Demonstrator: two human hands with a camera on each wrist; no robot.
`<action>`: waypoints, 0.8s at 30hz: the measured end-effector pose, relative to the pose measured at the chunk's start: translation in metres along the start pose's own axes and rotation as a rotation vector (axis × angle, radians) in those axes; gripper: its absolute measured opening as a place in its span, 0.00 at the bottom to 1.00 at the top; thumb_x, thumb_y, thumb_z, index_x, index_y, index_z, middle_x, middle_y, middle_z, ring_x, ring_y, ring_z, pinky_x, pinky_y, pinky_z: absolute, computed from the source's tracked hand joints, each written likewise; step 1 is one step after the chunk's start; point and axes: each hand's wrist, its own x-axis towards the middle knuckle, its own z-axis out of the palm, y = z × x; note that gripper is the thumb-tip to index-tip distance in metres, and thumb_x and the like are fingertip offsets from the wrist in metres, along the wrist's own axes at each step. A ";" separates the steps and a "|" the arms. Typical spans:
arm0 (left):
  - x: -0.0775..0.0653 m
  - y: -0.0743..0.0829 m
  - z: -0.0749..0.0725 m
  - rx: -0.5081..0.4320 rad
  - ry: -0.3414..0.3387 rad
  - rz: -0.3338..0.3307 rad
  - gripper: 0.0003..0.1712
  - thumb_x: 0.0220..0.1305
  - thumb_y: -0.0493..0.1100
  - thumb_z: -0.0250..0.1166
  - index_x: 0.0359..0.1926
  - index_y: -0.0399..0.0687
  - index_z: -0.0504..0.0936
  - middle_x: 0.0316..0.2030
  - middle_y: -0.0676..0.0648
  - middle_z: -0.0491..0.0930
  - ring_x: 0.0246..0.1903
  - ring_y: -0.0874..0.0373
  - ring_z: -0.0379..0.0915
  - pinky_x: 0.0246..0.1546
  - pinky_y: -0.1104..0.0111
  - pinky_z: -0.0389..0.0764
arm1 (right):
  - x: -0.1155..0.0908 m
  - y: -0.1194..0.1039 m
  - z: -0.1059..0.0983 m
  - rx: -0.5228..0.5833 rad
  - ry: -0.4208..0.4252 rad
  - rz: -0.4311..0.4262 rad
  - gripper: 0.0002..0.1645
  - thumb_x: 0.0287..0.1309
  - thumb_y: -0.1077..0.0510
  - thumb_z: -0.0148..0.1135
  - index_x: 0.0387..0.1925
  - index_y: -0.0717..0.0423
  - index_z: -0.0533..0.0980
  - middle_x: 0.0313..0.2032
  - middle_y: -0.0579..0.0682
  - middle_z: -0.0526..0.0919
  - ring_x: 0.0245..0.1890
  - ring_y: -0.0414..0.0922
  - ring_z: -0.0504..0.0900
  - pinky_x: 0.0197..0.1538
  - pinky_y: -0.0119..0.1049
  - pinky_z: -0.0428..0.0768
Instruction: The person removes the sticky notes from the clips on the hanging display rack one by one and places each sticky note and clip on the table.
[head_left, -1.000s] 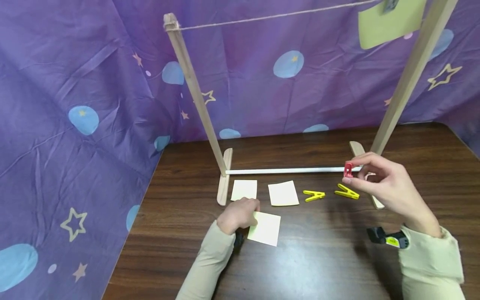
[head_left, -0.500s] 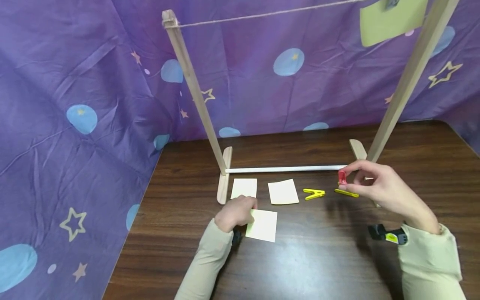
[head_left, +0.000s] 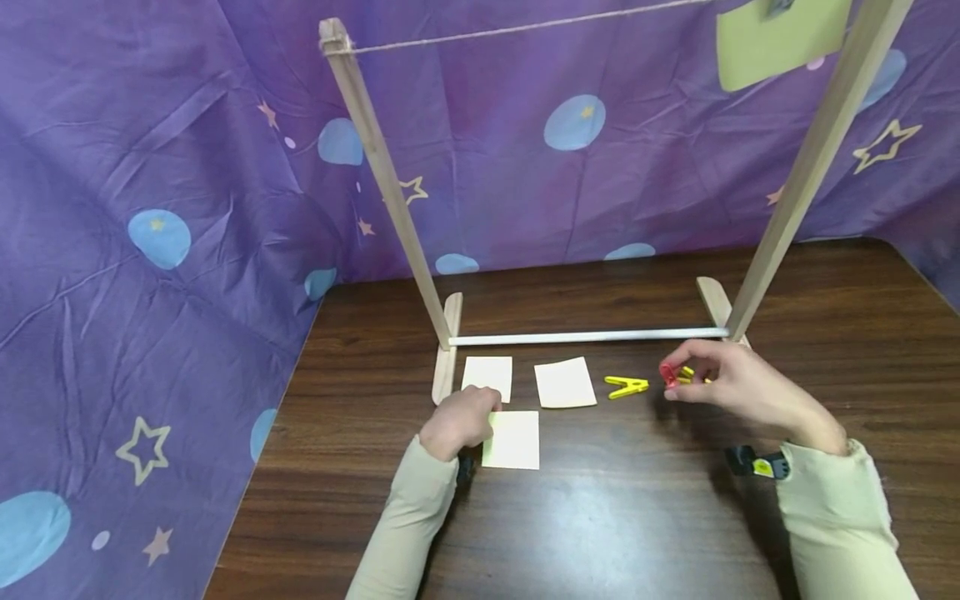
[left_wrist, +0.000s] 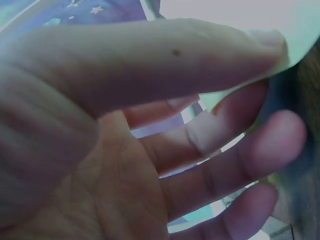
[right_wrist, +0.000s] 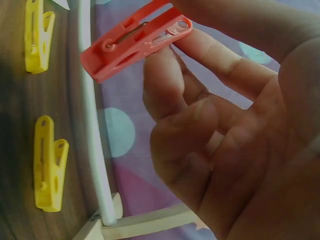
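My left hand (head_left: 461, 419) pinches a pale yellow paper square (head_left: 512, 442) at its left edge. In the left wrist view the thumb lies along that paper square (left_wrist: 225, 11), and the other fingers are loosely bent. On the right, thumb and fingers of my right hand (head_left: 738, 383) pinch a red clothespin (right_wrist: 94, 61) above the table. One yellow clothespin (head_left: 626, 387) lies left of it. A second yellow clothespin (head_left: 686, 375) is partly hidden behind the right hand in the head view. Both yellow ones show in the right wrist view.
Two more paper squares lie behind: a left one (head_left: 487, 375) and a right one (head_left: 565, 383). A wooden frame with a left post (head_left: 390, 183), right post (head_left: 817, 167) and white bar (head_left: 588, 337) stands behind them. Its string (head_left: 525, 27) carries a clipped yellow paper (head_left: 780, 46).
My right hand has moved left and down with the red clothespin, over the right yellow clothespin. The left hand has shifted slightly left, and its paper square has turned straighter.
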 end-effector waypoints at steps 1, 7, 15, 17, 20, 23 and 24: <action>0.000 -0.001 0.000 0.003 0.002 -0.001 0.19 0.49 0.27 0.61 0.41 0.48 0.82 0.41 0.48 0.84 0.33 0.57 0.76 0.26 0.67 0.73 | 0.001 0.001 0.002 0.000 -0.008 0.005 0.12 0.51 0.57 0.72 0.37 0.47 0.79 0.34 0.44 0.84 0.26 0.34 0.77 0.29 0.29 0.74; -0.001 -0.001 -0.001 0.003 0.002 0.000 0.17 0.47 0.26 0.60 0.36 0.48 0.82 0.36 0.48 0.83 0.28 0.58 0.72 0.23 0.67 0.71 | 0.004 0.007 0.008 -0.011 -0.115 0.068 0.15 0.47 0.58 0.74 0.37 0.54 0.80 0.32 0.45 0.82 0.22 0.32 0.73 0.25 0.29 0.71; -0.001 0.000 0.000 0.025 0.033 0.020 0.20 0.46 0.25 0.61 0.40 0.47 0.83 0.42 0.47 0.84 0.41 0.54 0.80 0.34 0.64 0.79 | 0.008 0.014 0.013 -0.116 -0.247 0.121 0.16 0.39 0.55 0.77 0.30 0.52 0.78 0.27 0.42 0.79 0.28 0.35 0.71 0.33 0.28 0.68; -0.002 0.001 0.000 0.031 0.040 0.025 0.20 0.46 0.25 0.61 0.40 0.46 0.83 0.42 0.47 0.84 0.42 0.54 0.79 0.36 0.64 0.80 | 0.008 0.015 0.014 -0.148 -0.262 0.128 0.16 0.37 0.54 0.78 0.28 0.51 0.77 0.26 0.42 0.78 0.28 0.34 0.71 0.33 0.29 0.68; -0.003 0.002 0.000 0.037 0.043 0.022 0.21 0.45 0.24 0.61 0.41 0.46 0.83 0.41 0.47 0.82 0.42 0.54 0.77 0.39 0.64 0.80 | 0.008 0.015 0.015 -0.175 -0.264 0.139 0.17 0.35 0.54 0.78 0.26 0.50 0.77 0.25 0.41 0.77 0.26 0.34 0.70 0.32 0.29 0.68; -0.004 0.003 0.000 0.039 0.043 0.015 0.22 0.46 0.24 0.62 0.43 0.45 0.82 0.39 0.47 0.78 0.40 0.55 0.75 0.40 0.65 0.79 | 0.007 0.016 0.015 -0.196 -0.262 0.141 0.18 0.33 0.54 0.79 0.26 0.51 0.76 0.24 0.41 0.77 0.26 0.34 0.70 0.31 0.30 0.68; -0.004 0.003 0.000 0.037 0.044 0.014 0.22 0.46 0.24 0.62 0.43 0.45 0.82 0.39 0.47 0.78 0.40 0.55 0.75 0.40 0.65 0.79 | 0.006 0.015 0.016 -0.199 -0.265 0.147 0.18 0.33 0.54 0.79 0.26 0.51 0.76 0.24 0.41 0.77 0.26 0.35 0.70 0.31 0.30 0.68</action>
